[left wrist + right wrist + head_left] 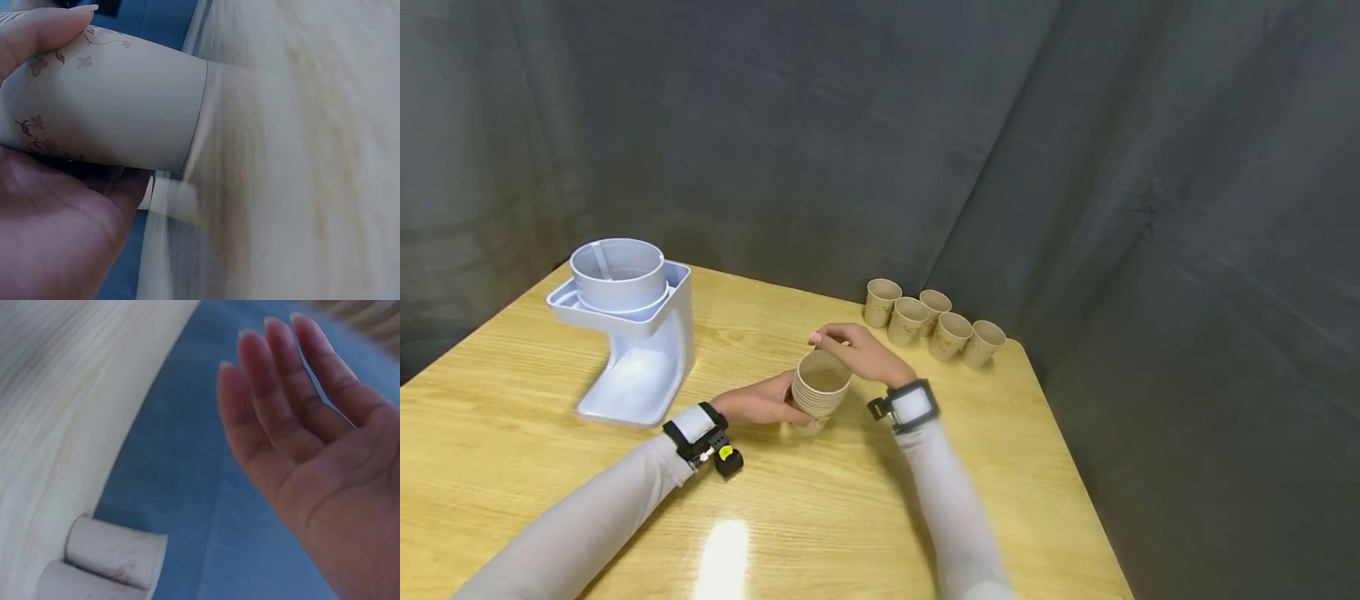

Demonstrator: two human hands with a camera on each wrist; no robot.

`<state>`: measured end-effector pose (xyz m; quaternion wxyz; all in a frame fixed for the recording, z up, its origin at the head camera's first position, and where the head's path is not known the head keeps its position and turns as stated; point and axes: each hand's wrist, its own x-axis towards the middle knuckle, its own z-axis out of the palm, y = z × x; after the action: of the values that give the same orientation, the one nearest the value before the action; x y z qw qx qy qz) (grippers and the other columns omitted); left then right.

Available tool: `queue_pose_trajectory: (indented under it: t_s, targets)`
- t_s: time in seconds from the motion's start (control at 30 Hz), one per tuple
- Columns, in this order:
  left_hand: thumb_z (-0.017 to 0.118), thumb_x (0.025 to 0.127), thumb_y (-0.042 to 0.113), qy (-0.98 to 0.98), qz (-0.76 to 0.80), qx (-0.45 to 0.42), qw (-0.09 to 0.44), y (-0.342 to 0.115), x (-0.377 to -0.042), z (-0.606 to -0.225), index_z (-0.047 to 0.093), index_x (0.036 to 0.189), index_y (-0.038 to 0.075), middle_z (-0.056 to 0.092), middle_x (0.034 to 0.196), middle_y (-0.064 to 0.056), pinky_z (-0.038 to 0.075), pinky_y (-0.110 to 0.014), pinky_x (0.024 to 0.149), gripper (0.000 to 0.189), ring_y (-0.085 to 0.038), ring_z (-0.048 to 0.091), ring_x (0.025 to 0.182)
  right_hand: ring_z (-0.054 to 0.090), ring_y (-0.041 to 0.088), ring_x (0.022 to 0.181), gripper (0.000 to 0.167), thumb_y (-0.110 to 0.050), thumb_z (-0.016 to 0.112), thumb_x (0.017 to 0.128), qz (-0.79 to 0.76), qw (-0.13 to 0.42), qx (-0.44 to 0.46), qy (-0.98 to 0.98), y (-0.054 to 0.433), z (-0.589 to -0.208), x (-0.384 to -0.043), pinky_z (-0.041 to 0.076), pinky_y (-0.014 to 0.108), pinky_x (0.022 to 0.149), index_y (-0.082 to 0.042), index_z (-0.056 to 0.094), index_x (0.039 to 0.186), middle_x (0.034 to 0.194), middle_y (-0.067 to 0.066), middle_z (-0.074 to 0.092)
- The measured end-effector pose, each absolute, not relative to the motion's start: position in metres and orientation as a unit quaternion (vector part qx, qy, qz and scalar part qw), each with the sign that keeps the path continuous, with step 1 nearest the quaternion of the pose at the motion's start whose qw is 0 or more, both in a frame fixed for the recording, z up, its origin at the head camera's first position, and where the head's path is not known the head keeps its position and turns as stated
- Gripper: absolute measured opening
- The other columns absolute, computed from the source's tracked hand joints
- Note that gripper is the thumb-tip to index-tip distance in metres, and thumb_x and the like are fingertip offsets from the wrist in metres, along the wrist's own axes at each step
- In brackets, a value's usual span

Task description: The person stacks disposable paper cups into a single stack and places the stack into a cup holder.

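Far left: white stand (642, 379) on surface (820, 517), round tub (620, 290) sitting up top. Next, left hand (762, 402) wrapped round stack of tan paper cups (822, 402), mouths up, right of stand, mid-surface! Then right hand (867, 353), by stack's far rim, fingers relaxed, nothing gripped; touching rim or not, cannot tell. Out right, five more cups (909, 326), upright, flower-printed, clustered by surface's back corner, dark curtain (775, 150) behind.

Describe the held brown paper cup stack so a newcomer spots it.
Start at the light wooden table; find the person's left hand. It grips the brown paper cup stack, whose nested rims set it apart from the five single paper cups beyond.
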<state>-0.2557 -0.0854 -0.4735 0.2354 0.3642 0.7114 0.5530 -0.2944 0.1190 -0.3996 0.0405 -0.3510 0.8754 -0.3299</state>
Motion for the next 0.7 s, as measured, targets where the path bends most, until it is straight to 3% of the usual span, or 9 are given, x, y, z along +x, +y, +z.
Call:
queue_pose_trajectory:
  t_s: [0.23,0.4,0.57,0.7]
  targets:
    - [0.075,0.080,0.011,0.704,0.568,0.358,0.232,-0.086,-0.254,-0.478,0.034,0.143,0.006,0.050,0.136,-0.013,0.032,-0.047,0.112,0.076,-0.026,0.047,0.127,0.061,0.020,0.099,0.027,-0.029,0.055,0.098,-0.349,0.004,-0.302,0.887,0.130,-0.405,-0.336,0.050,0.038,0.091,-0.007,0.065,0.111,0.107,0.007,0.067]
    - [0.075,0.081,0.011,0.708,0.563,0.361,0.229,-0.085,-0.254,-0.478,0.031,0.145,0.008,0.049,0.138,-0.013,0.029,-0.050,0.114,0.078,-0.028,0.045,0.129,0.057,0.029,0.110,0.024,-0.022,0.059,0.095,-0.339,-0.029,-0.263,0.903,0.142,-0.408,-0.367,0.048,0.043,0.097,-0.003,0.065,0.110,0.113,0.012,0.062]
    - [0.075,0.082,0.011,0.710,0.558,0.361,0.235,-0.083,-0.250,-0.477,0.028,0.147,0.009,0.047,0.139,-0.014,0.028,-0.051,0.114,0.080,-0.030,0.043,0.131,0.048,0.038,0.119,0.029,-0.015,0.064,0.091,-0.304,-0.054,-0.234,0.922,0.157,-0.410,-0.391,0.039,0.048,0.105,0.002,0.062,0.115,0.119,0.017,0.056]
    - [0.075,0.081,0.011,0.715,0.556,0.351,0.237,-0.083,-0.247,-0.476,0.028,0.147,0.009,0.046,0.140,-0.014,0.027,-0.052,0.115,0.081,-0.031,0.042,0.133,0.042,0.038,0.125,0.037,-0.016,0.068,0.087,-0.259,-0.067,-0.207,0.941,0.166,-0.409,-0.402,0.035,0.047,0.108,-0.001,0.062,0.121,0.128,0.018,0.053]
